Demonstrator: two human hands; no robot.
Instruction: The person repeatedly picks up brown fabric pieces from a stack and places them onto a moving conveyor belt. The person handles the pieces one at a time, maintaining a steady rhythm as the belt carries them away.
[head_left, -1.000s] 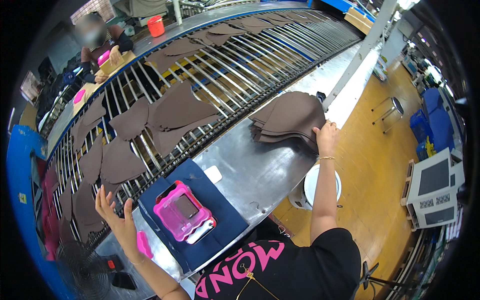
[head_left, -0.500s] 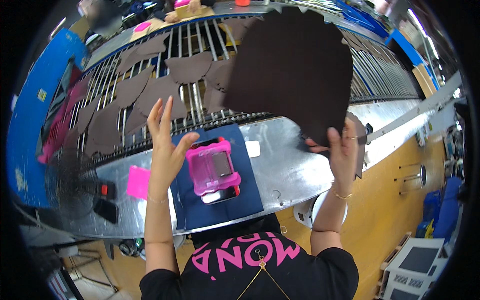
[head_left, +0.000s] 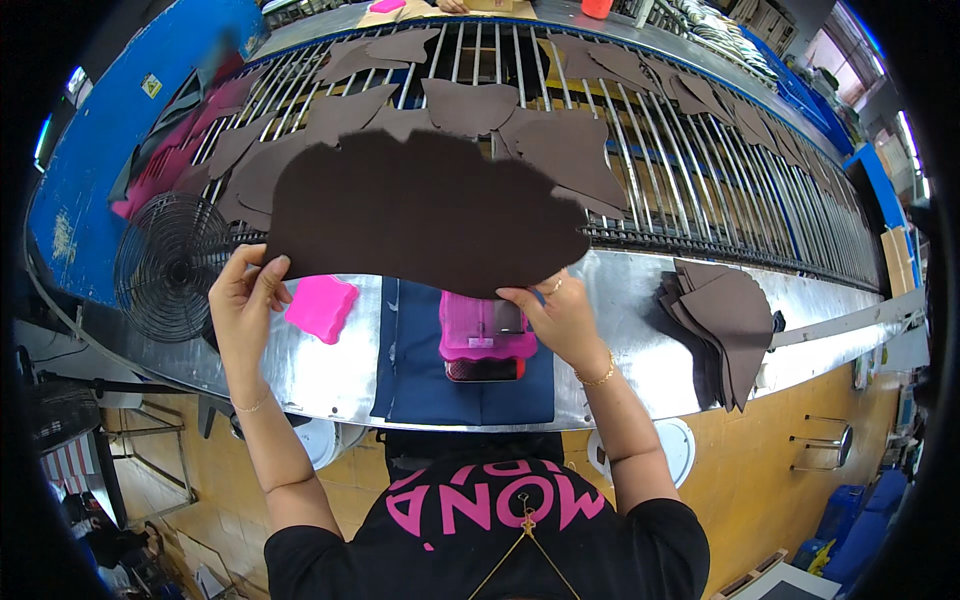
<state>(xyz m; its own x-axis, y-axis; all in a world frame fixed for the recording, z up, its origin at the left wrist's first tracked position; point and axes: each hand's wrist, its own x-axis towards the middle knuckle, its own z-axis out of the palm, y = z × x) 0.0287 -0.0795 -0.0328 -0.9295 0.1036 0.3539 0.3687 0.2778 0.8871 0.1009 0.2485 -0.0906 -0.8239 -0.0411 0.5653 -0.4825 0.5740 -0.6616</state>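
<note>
A large dark brown cut sheet piece (head_left: 420, 215) with a scalloped far edge is held up in front of the conveyor. My left hand (head_left: 245, 300) pinches its near left corner, while my right hand (head_left: 560, 320) grips the near right edge between thumb and fingers. Below the piece, a pink plastic frame-like case (head_left: 488, 345) lies on a dark blue cloth (head_left: 415, 370), partly hidden by the sheet. Beside my left hand is a bright pink flat piece (head_left: 325, 308). A stack of similar brown pieces (head_left: 725, 320) rests to the right of my right hand.
Several brown pieces lie on the roller conveyor (head_left: 660, 180) beyond the metal table (head_left: 620, 300). A round black fan (head_left: 170, 265) stands at the left, near a blue machine panel (head_left: 90, 190). A metal arm (head_left: 850, 315) crosses the table's right end.
The brown piece has moved left and down from my right side, and now lies more level. My left hand, earlier free with spread fingers, has taken hold of its left corner.
</note>
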